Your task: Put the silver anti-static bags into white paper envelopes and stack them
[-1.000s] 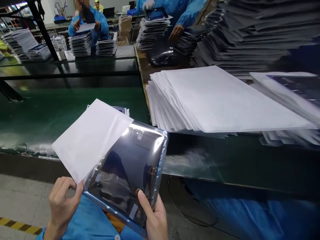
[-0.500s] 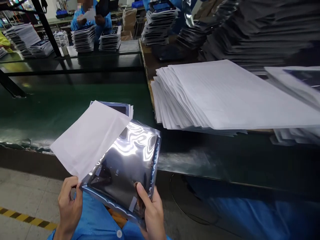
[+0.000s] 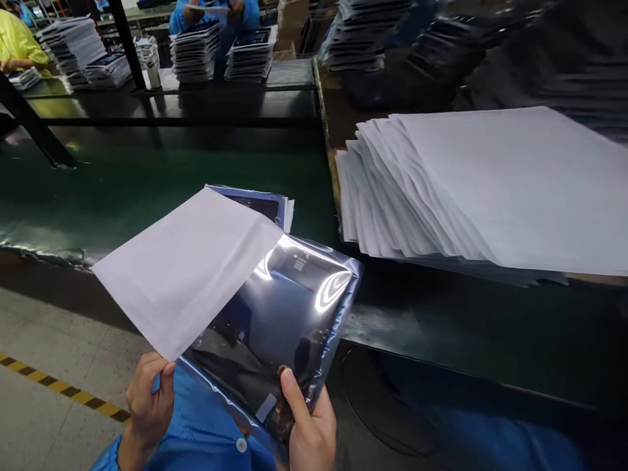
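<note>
My right hand (image 3: pixel 310 418) grips the lower right corner of a flat dark panel (image 3: pixel 265 333) in shiny clear plastic film, its thumb on top. The panel is tilted and reflects the light. Pinched by a corner in my left hand (image 3: pixel 151 399) is a white sheet (image 3: pixel 181 268); whether it is one layer or a sleeve, I cannot tell. The sheet overlaps the panel's upper left side. Behind both, another film-wrapped panel (image 3: pixel 265 203) with white edges under it lies on the green bench (image 3: pixel 132 163), partly covered.
A fanned stack of white sheets (image 3: pixel 490 190) lies on a brown board (image 3: pixel 328 118) at right. Dark stacked packs (image 3: pixel 446 62) rise behind it. Across the bench are several panel stacks (image 3: pixel 196 55), a black post (image 3: pixel 126 42) and co-workers in blue (image 3: pixel 181 19) and yellow (image 3: pixel 19 39).
My view has turned left and down, so the scene shifts rightward. My left hand has drawn the white sheet's corner slightly away from the panel, baring more dark surface. Both holds stay.
</note>
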Demonstrator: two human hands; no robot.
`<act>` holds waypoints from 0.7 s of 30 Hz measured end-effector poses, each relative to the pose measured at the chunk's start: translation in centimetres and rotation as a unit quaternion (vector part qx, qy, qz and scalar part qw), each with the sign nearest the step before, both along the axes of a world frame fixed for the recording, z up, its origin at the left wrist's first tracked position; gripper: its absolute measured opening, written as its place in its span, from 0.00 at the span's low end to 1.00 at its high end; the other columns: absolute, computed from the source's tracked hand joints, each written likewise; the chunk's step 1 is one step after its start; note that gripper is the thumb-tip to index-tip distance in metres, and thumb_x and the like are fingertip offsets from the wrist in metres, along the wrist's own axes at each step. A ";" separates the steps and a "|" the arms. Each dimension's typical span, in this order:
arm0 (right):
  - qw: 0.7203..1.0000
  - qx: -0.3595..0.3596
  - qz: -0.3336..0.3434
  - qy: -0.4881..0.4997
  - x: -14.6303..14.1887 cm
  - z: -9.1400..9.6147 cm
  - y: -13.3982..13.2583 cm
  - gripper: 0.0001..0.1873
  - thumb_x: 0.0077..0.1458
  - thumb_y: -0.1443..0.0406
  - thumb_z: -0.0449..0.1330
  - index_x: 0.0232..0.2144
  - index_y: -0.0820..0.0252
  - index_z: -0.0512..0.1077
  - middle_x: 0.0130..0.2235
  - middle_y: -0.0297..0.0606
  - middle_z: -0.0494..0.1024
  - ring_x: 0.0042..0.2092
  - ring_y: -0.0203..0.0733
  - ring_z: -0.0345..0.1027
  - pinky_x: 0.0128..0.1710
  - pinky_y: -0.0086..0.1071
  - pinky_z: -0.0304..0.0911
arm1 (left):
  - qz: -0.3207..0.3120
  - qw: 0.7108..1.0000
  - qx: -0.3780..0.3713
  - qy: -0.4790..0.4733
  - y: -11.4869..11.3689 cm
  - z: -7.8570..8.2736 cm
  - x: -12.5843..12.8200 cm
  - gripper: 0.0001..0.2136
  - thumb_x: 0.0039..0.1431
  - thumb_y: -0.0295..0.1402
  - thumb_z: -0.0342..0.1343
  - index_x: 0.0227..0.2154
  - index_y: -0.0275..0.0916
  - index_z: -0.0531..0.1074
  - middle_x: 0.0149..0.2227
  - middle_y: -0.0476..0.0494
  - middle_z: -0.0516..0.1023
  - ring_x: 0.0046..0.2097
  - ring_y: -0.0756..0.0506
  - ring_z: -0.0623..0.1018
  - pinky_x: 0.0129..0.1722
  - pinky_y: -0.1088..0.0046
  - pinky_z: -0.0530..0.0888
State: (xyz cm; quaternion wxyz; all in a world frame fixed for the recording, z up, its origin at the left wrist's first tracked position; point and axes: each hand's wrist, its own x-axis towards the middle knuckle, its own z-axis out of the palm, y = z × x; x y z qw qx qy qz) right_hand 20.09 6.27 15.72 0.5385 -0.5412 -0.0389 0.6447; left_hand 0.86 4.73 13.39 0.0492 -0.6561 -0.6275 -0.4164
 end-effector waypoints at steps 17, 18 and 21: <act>0.977 0.022 0.105 -0.185 -7.2 -5.2 -7.6 0.42 0.49 0.46 0.60 0.60 0.60 0.56 0.53 0.47 0.73 0.54 0.49 0.66 0.52 0.37 0.63 | 0.110 0.671 -0.172 -0.713 -0.3 1.1 -0.8 0.21 0.59 0.50 0.48 0.45 0.40 0.69 0.42 0.41 0.80 0.44 0.42 0.79 0.41 0.66 0.77; 0.970 0.043 0.150 -0.188 -6.9 -5.7 -8.2 0.40 0.46 0.45 0.61 0.57 0.59 0.63 0.50 0.46 0.76 0.53 0.49 0.68 0.52 0.38 0.62 | 0.139 0.643 -0.174 -0.732 -0.1 1.1 -1.7 0.18 0.59 0.45 0.50 0.46 0.38 0.69 0.42 0.41 0.81 0.45 0.42 0.79 0.43 0.66 0.77; 0.935 0.102 0.264 -0.215 -3.5 -6.9 -7.5 0.28 0.36 0.46 0.67 0.37 0.56 0.78 0.43 0.44 0.81 0.49 0.53 0.71 0.54 0.40 0.60 | 0.199 0.611 -0.163 -0.748 -0.8 0.3 -5.1 0.13 0.56 0.33 0.57 0.44 0.35 0.71 0.37 0.42 0.83 0.43 0.41 0.81 0.43 0.66 0.79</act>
